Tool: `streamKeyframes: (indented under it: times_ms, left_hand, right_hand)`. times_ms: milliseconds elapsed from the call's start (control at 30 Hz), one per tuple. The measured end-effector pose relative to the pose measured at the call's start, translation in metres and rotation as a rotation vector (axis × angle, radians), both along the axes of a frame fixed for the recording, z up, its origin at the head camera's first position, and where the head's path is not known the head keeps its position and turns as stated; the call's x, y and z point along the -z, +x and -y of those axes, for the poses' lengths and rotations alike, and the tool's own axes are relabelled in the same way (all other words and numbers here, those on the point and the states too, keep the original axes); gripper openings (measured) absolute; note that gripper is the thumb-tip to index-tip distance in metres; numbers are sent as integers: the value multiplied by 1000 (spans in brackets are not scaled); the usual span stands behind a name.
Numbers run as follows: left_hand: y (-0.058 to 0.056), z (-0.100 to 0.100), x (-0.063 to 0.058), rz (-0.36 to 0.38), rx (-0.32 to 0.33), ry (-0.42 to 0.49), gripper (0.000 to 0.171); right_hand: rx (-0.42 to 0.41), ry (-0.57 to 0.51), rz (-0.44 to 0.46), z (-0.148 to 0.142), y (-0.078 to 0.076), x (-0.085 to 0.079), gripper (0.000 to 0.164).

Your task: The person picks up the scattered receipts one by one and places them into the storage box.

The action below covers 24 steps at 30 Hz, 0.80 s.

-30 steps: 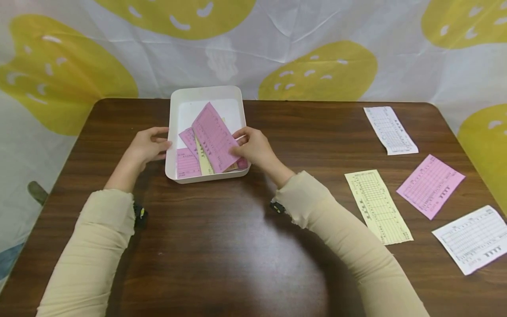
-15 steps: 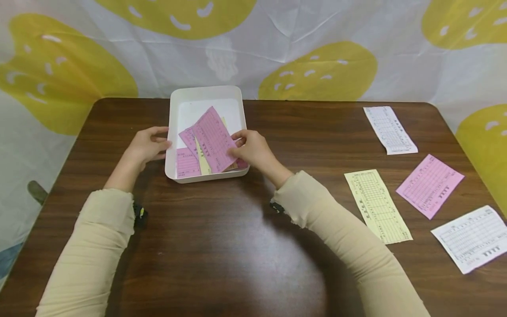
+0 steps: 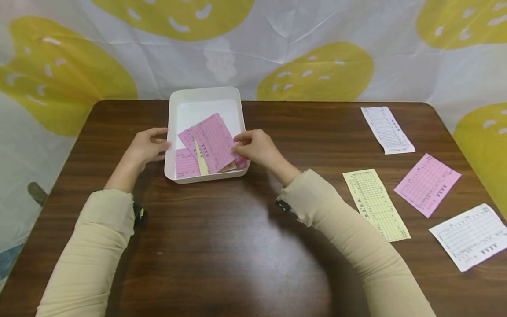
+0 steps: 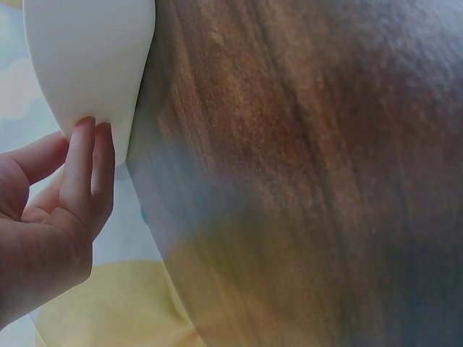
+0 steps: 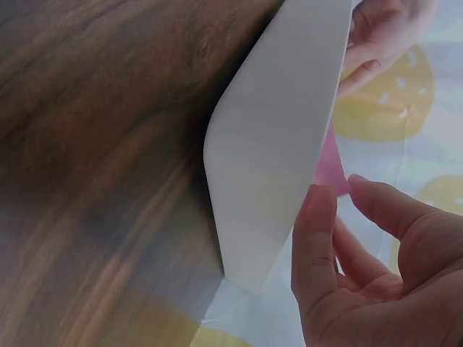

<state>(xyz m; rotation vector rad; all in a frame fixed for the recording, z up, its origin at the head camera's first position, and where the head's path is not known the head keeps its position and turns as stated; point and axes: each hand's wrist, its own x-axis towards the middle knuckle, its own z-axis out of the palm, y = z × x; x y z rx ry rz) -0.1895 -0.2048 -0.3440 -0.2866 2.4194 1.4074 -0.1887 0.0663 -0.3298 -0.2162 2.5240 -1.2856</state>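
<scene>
A shallow white tray stands at the table's far edge with pink and yellow paper slips inside. My left hand holds its left side, with fingertips against the outer wall and the thumb by the rim. The topmost pink slip lies slanted over the others. At the tray's right side, my right hand has its thumb by that slip's right edge. In the right wrist view, thumb and forefinger stand apart beside a pink corner, and the forefinger is at the rim.
On the right of the brown wooden table lie a yellow slip, a pink slip, an upper white slip and a lower white slip. A patterned white-and-yellow sheet hangs behind.
The top pink slip has come down and turned flatter onto the pile in the tray. My right hand has shifted slightly right; the left hand keeps its place.
</scene>
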Motion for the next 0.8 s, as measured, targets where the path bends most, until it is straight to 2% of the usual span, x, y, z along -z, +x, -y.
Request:
streamKeyframes:
  times_ms: [400,533,800]
  left_hand:
    - [2,0,-2,6,14,0,58]
    - [2,1,-1,7,17,1,58]
    - [1,2,0,11,20,9,59]
  right_hand:
    - [-4,-25,-26,-33,-2,-10,28]
    - [14,-35,-28,-59,-3,-18,29]
    - [92,-63,-26,-131,-3,-32,32]
